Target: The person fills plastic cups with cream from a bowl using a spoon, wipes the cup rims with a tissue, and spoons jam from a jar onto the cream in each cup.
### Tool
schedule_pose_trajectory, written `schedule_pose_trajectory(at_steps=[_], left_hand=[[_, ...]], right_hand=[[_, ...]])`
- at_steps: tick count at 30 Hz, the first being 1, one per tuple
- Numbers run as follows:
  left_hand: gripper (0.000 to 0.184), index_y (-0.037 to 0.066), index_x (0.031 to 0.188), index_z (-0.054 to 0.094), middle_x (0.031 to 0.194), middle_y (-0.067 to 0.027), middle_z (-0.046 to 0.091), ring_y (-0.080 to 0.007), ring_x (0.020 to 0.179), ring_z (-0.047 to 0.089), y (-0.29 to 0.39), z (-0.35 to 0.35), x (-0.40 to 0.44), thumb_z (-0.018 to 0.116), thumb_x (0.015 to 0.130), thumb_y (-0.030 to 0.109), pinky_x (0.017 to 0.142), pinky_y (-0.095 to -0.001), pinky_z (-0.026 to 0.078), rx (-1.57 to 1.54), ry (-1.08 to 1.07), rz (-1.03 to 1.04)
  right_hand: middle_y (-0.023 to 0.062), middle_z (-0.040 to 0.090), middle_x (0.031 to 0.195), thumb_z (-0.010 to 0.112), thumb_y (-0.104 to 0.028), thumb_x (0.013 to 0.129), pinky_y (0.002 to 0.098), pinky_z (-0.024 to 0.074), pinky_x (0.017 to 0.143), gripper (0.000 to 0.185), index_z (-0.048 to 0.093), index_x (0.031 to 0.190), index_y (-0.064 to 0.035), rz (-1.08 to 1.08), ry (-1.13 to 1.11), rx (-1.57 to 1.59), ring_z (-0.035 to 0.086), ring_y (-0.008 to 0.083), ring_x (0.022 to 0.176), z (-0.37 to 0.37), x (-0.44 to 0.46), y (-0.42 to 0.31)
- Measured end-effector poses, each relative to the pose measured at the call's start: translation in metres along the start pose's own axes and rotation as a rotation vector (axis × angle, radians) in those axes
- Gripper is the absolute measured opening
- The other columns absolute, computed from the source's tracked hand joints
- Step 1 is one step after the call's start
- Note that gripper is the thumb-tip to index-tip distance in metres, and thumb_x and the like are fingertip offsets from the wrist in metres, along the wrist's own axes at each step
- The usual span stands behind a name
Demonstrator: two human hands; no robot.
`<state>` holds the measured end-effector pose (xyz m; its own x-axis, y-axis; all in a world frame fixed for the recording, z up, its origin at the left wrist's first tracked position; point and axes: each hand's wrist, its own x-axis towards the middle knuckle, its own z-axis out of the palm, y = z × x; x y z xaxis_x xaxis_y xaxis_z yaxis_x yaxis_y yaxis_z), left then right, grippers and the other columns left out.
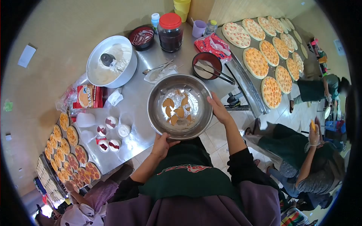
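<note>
A wide steel mixing bowl (154,119) is held up between my two hands, in front of my green apron. Broken pieces of round biscuits (180,112) and crumbs lie in its bottom. My left hand (162,146) grips the rim at the near left side. On the right side, my right hand (218,109) is closed around the rim. Behind the bowl, a spoon (149,71) rests on the table beside a white piece of packaging (161,74). A dark bowl (197,60) with tongs (215,72) across it stands just beyond, at the back right.
On the steel table (139,132) are a large white tub (132,69) with cream, a red-lidded jar (170,34), a red biscuit packet (88,97) and several dessert cups (124,130). Pizzas (271,92) fill surfaces right and left. Co-workers (301,150) stand at right; another person (90,199) is at lower left.
</note>
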<state>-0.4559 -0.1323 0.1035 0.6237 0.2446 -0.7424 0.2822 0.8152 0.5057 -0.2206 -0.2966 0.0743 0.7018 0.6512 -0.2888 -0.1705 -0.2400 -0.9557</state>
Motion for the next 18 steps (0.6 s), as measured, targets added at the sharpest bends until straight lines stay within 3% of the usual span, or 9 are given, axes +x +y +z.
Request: schedule_pose_trajectory(at_steps=[3,7,9,11,13,14,16,18], left_hand=[[0.042,0.003,0.126,0.030,0.115,-0.0180,0.053,-0.0324,0.096,0.062,0.019,-0.016,-0.001,0.039,0.085,0.005,0.076,-0.0418,0.058,0.060,-0.045,0.010],[0.042,0.004,0.127,0.028,0.118,-0.0195,0.051,-0.0323,0.093,0.063,0.053,-0.011,-0.017,0.042,0.089,0.015,0.072,-0.0420,0.058,0.118,-0.040,0.088],[0.045,0.005,0.130,0.026,0.119,-0.0193,0.050,-0.0322,0.093,0.063,0.074,-0.010,-0.022,0.042,0.091,0.023,0.072,-0.0420,0.058,0.144,-0.042,0.158],[0.049,0.006,0.132,0.023,0.120,-0.0192,0.049,-0.0322,0.094,0.063,0.091,-0.010,-0.023,0.043,0.094,0.030,0.072,-0.0419,0.057,0.171,-0.050,0.222],[0.060,0.009,0.138,0.017,0.120,-0.0182,0.048,-0.0309,0.094,0.062,0.104,-0.011,-0.025,0.039,0.094,0.044,0.073,-0.0421,0.056,0.091,-0.150,0.477],[0.063,0.012,0.142,0.015,0.119,-0.0175,0.047,-0.0295,0.093,0.060,0.108,-0.011,-0.027,0.036,0.094,0.048,0.074,-0.0421,0.055,0.099,-0.100,0.511],[0.063,0.012,0.142,0.016,0.118,-0.0176,0.047,-0.0291,0.092,0.060,0.115,-0.015,-0.031,0.036,0.094,0.047,0.074,-0.0417,0.055,0.125,-0.105,0.549],[0.059,0.011,0.141,0.020,0.117,-0.0169,0.048,-0.0284,0.091,0.061,0.115,-0.019,-0.034,0.041,0.094,0.041,0.074,-0.0403,0.054,0.151,-0.098,0.572]], right_hand=[[0.0104,0.044,0.131,0.046,-0.030,0.095,0.0277,0.0339,0.098,0.053,0.031,0.138,-0.0027,0.065,-0.009,-0.081,0.042,0.0171,0.118,0.007,-0.017,-0.030],[0.0107,0.044,0.131,0.046,-0.025,0.094,0.0268,0.0313,0.100,0.051,0.032,0.137,-0.0010,0.001,0.031,-0.193,0.041,0.0156,0.118,0.019,-0.014,-0.058],[0.0100,0.047,0.124,0.044,-0.019,0.093,0.0242,0.0412,0.082,0.048,0.032,0.138,-0.0051,-0.160,0.092,-0.163,0.047,0.0160,0.106,0.022,-0.001,-0.057],[0.0101,0.048,0.124,0.045,-0.019,0.093,0.0243,0.0418,0.084,0.048,0.032,0.137,-0.0051,-0.094,0.076,-0.071,0.047,0.0154,0.108,0.034,0.008,-0.088],[0.0104,0.048,0.125,0.047,-0.020,0.092,0.0250,0.0444,0.082,0.049,0.032,0.137,-0.0068,-0.096,0.198,0.069,0.052,0.0160,0.104,0.053,0.018,-0.127],[0.0104,0.048,0.125,0.047,-0.020,0.092,0.0250,0.0444,0.082,0.049,0.032,0.137,-0.0068,-0.106,0.186,0.064,0.052,0.0160,0.104,0.057,0.032,-0.130],[0.0111,0.050,0.122,0.047,-0.021,0.091,0.0293,0.0495,0.074,0.051,0.032,0.138,-0.0096,-0.268,0.274,0.219,0.056,0.0179,0.098,0.055,0.063,-0.136],[0.0115,0.050,0.120,0.046,-0.022,0.091,0.0317,0.0509,0.070,0.050,0.031,0.137,-0.0103,-0.198,0.348,0.228,0.058,0.0198,0.097,0.063,0.074,-0.177]])
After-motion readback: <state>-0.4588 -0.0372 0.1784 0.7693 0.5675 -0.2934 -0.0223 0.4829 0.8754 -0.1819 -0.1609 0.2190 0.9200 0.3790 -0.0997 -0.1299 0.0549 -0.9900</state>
